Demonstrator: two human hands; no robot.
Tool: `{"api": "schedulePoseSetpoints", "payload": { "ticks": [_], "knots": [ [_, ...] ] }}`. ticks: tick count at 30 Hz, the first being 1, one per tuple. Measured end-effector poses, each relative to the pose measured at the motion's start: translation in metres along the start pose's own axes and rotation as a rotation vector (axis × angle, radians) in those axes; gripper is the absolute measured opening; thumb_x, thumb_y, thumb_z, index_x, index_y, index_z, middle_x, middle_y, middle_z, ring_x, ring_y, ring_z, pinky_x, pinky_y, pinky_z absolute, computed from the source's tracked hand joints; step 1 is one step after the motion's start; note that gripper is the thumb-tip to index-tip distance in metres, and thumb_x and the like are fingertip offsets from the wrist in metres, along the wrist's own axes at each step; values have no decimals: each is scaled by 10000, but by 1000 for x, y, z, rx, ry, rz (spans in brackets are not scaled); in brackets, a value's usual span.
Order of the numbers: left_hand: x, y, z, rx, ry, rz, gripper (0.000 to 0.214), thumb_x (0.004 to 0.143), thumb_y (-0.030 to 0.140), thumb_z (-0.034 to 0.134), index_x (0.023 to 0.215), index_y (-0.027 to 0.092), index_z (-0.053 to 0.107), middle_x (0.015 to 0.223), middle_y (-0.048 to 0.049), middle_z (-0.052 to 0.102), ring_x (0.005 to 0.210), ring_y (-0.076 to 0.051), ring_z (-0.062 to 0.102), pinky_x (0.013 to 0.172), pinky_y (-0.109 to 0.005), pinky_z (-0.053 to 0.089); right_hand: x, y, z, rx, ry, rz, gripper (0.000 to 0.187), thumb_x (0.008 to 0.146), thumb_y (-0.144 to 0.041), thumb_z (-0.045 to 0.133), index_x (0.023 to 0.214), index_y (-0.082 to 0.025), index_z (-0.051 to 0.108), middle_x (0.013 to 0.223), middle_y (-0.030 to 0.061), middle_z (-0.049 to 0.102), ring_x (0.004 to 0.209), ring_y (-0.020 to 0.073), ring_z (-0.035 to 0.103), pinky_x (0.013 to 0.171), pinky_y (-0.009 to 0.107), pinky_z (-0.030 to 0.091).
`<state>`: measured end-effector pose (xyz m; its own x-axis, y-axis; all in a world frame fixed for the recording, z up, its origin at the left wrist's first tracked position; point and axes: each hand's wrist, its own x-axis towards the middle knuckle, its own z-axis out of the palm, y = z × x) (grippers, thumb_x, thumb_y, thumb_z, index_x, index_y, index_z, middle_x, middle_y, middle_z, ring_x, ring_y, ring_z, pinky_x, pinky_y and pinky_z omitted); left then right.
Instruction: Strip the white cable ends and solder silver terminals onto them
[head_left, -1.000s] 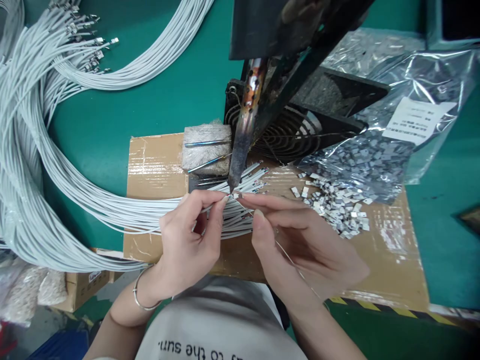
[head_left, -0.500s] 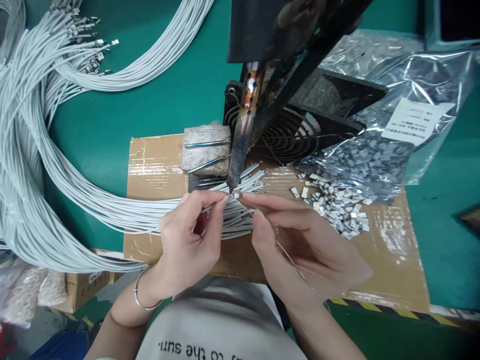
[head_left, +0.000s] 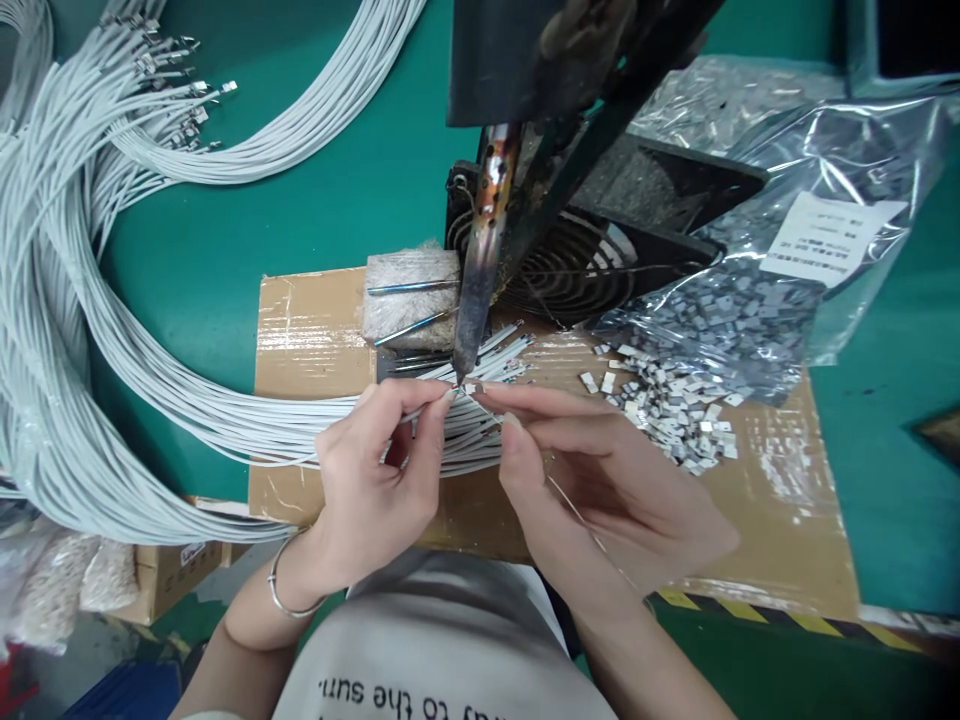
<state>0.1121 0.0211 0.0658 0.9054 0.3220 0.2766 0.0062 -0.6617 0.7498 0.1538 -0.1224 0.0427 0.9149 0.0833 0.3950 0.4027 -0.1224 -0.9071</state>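
My left hand (head_left: pixel 375 480) pinches the end of one grey wire at the tip of a fixed soldering iron (head_left: pixel 480 260). My right hand (head_left: pixel 592 480) pinches a thin solder wire (head_left: pixel 577 515) and holds its end to the same spot just under the iron's tip. Both sets of fingertips nearly meet there. Beneath them a bundle of grey wires (head_left: pixel 225 420) lies across a cardboard sheet (head_left: pixel 307 330), its stripped ends fanned out to the right of the iron.
Small metal terminals (head_left: pixel 675 410) spill from a clear plastic bag (head_left: pixel 757 300) at the right. A black fan (head_left: pixel 585 265) stands behind the iron. A sponge pad (head_left: pixel 409 290) carries thin metal rods. More grey wire loops (head_left: pixel 90 180) with crimped ends lie on the green table.
Hardly anything differs. The view has shifted very slightly, and both hands hold the same pinch at the iron's tip.
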Motion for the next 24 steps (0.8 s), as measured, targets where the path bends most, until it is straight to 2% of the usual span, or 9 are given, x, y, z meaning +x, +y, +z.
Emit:
{"api": "schedulePoseSetpoints", "payload": {
  "ticks": [18, 24],
  "knots": [
    [1, -1, -3, 19, 4, 23, 92, 985, 172, 711, 1022, 242, 758, 773, 6, 761, 581, -125, 605, 527, -273, 470, 0, 0, 3, 8, 2, -50, 258, 878, -12, 729, 969, -254, 748, 1066, 38, 836, 842, 213, 812, 762, 354, 692],
    [0, -2, -2, 24, -15, 9, 81, 987, 185, 706, 1017, 241, 757, 799, -6, 780, 601, -138, 641, 526, -282, 485, 0, 2, 4, 0, 8, -38, 245, 884, -33, 724, 954, -267, 741, 1051, 21, 835, 841, 216, 809, 762, 370, 699]
  ]
}}
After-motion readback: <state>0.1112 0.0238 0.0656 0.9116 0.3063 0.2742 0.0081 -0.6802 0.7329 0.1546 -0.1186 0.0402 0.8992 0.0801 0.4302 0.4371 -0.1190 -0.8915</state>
